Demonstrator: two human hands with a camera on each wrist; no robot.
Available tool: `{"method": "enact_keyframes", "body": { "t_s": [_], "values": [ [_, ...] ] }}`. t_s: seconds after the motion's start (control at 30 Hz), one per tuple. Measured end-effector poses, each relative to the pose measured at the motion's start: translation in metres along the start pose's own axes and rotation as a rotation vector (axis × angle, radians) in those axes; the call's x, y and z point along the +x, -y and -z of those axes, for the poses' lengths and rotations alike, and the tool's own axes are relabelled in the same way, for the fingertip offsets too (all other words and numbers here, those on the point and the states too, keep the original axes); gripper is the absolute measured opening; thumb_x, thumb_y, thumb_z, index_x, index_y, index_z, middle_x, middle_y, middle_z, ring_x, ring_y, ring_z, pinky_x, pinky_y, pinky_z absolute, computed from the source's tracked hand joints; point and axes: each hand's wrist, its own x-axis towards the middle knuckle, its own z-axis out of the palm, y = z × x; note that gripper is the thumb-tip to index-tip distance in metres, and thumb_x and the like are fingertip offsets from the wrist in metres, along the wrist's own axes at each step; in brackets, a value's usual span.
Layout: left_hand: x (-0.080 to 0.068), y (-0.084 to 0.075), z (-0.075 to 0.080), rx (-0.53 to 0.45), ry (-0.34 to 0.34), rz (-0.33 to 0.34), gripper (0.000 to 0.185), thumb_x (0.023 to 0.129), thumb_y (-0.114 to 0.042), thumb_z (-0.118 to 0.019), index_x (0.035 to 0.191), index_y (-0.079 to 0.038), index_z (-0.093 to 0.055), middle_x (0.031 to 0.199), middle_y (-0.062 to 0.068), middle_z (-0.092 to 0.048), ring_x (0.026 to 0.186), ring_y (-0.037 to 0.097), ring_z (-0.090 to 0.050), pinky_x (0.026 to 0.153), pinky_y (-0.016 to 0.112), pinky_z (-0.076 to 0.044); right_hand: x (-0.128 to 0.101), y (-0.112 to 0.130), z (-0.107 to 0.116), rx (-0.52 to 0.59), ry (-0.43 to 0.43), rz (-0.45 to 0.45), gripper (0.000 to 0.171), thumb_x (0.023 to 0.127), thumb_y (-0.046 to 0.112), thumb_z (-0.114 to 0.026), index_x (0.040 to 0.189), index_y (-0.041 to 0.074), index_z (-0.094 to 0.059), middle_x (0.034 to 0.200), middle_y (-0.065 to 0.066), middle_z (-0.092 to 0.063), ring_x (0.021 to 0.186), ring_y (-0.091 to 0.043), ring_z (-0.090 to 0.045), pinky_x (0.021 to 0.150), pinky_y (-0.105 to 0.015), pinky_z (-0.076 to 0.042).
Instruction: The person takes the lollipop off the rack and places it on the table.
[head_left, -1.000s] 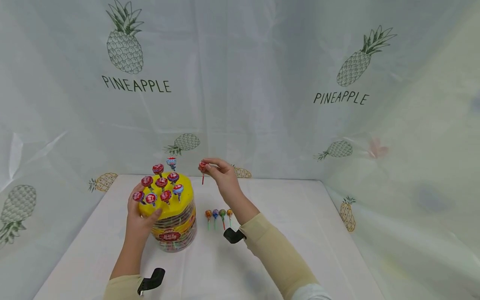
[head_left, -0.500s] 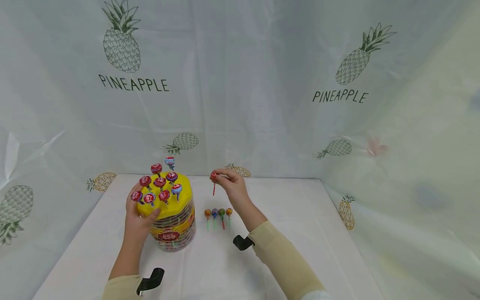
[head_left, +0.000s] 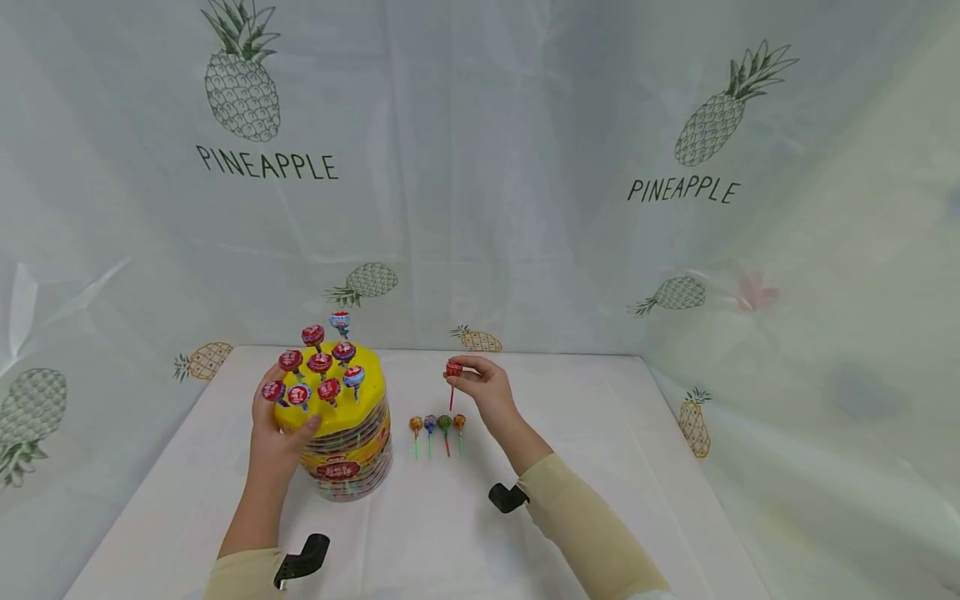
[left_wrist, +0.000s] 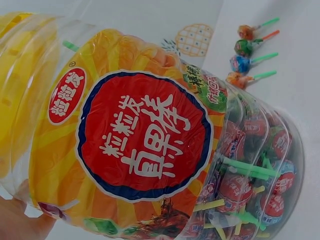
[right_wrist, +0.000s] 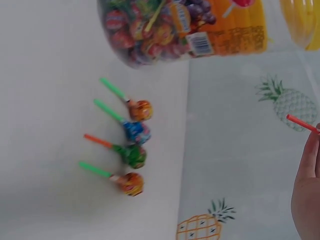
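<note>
A clear plastic candy jar (head_left: 341,467) with a yellow lid (head_left: 367,358) stands on the left of the table. Several wrapped lollipops (head_left: 320,363) stick up from the lid. My left hand (head_left: 273,446) grips the jar around its upper left side; the jar's label (left_wrist: 145,135) fills much of the left wrist view. Between thumb and fingertips, my right hand (head_left: 491,393) pinches a red-wrapped lollipop (head_left: 453,368) by its head, stick pointing down, above the table. In the right wrist view only its red stick (right_wrist: 301,123) shows plainly.
Right of the jar, several lollipops lie in a row, among them a green one (head_left: 444,423) and a blue one (right_wrist: 136,132). The white table (head_left: 570,467) ends at a pineapple-printed curtain (head_left: 510,208) behind.
My right hand has moved right and lower with the red lollipop, away from the jar and to a place behind the row. My left hand stays on the jar.
</note>
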Motion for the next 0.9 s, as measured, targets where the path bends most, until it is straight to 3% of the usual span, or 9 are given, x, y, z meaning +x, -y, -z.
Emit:
{"method": "enact_keyframes", "body": {
  "t_s": [0.37, 0.57, 0.9],
  "values": [
    [0.001, 0.001, 0.000, 0.009, 0.000, 0.008, 0.085, 0.089, -0.022, -0.072, 0.154, -0.036, -0.019, 0.155, -0.003, -0.022, 0.136, 0.026, -0.033, 0.099, 0.015, -0.039, -0.004, -0.028, 0.028, -0.109, -0.077, -0.120, 0.038, 0.083, 0.003, -0.077, 0.119, 0.000, -0.066, 0.107, -0.015, -0.070, 0.094, -0.017, -0.069, 0.089, -0.030, -0.053],
    [0.001, 0.000, 0.001, 0.011, 0.007, 0.010, 0.086, 0.089, -0.023, -0.072, 0.155, -0.036, -0.017, 0.156, -0.001, -0.022, 0.136, 0.026, -0.032, 0.099, 0.014, -0.039, -0.004, -0.045, 0.041, -0.148, -0.114, -0.162, 0.038, 0.082, 0.004, -0.078, 0.118, 0.000, -0.067, 0.110, -0.017, -0.069, 0.093, -0.019, -0.070, 0.092, -0.035, -0.052],
    [0.001, 0.002, 0.000, 0.007, 0.000, -0.028, 0.083, 0.090, -0.020, -0.071, 0.154, -0.034, -0.022, 0.155, -0.002, -0.022, 0.136, 0.025, -0.033, 0.097, 0.011, -0.038, -0.005, -0.072, 0.054, -0.269, -0.155, -0.150, 0.031, 0.080, 0.004, -0.079, 0.109, 0.001, -0.071, 0.098, -0.011, -0.070, 0.086, -0.017, -0.068, 0.088, -0.043, -0.054]
  ]
}}
